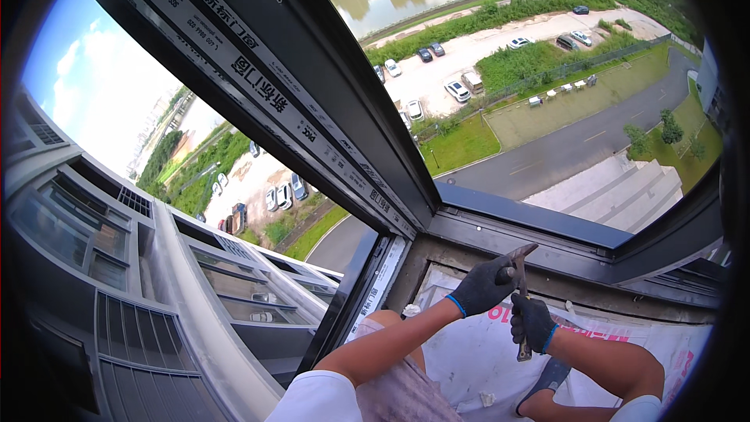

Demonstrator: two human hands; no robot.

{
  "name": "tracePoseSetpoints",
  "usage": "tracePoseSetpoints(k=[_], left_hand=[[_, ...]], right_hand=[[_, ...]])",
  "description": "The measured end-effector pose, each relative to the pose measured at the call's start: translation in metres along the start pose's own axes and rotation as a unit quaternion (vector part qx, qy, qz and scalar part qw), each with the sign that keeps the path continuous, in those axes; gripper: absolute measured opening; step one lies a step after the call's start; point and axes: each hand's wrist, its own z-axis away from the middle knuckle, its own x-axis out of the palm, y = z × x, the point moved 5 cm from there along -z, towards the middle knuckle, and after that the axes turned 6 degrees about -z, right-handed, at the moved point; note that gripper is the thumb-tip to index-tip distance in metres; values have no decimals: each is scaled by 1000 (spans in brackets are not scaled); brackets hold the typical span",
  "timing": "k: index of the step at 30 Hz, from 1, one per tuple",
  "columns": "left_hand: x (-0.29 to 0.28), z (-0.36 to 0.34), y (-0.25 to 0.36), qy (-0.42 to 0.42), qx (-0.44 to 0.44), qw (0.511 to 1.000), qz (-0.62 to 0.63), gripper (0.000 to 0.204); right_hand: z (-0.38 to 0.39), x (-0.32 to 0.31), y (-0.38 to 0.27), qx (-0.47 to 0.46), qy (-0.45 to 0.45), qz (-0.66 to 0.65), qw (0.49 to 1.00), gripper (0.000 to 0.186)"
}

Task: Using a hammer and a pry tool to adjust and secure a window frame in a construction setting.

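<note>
In front of my bent legs, both hands in dark gloves with blue cuffs are on one hammer [522, 266]. My right hand [533, 322] is closed around its handle, whose lower end sticks out below the fist. My left hand [483, 287] is closed at the hammer's head, and its fingertips are partly hidden there. The tapered end of the head points up to the right. Beyond the hands runs the dark lower rail [531, 246] of a window frame; the hammer appears apart from it.
A thick dark corner post [312, 86] with printed protective film rises at the left. White printed sheeting [469, 371] covers the floor, with small pale lumps on it. Outside, far below, are a road [562, 148], parked cars and water. A building facade [180, 266] stands at left.
</note>
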Motion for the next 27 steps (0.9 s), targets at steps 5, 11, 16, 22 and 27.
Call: tracePoseSetpoints(k=[5, 11, 16, 22, 27], left_hand=[[-1, 22, 21, -15, 20, 999, -33, 21], [-18, 30, 56, 5, 29, 995, -98, 21], [-37, 70, 133, 58, 172, 972, -149, 18], [-60, 127, 229, 60, 199, 974, -92, 21], [-82, 158, 352, 112, 205, 971, 59, 11]], right_hand=[[31, 6, -4, 67, -53, 10, 996, 42], [42, 34, -32, 94, -142, 26, 985, 48], [96, 93, -48, 52, -217, 23, 974, 34], [190, 102, -89, 53, -193, -12, 980, 26], [311, 133, -199, -111, -168, -13, 980, 26]])
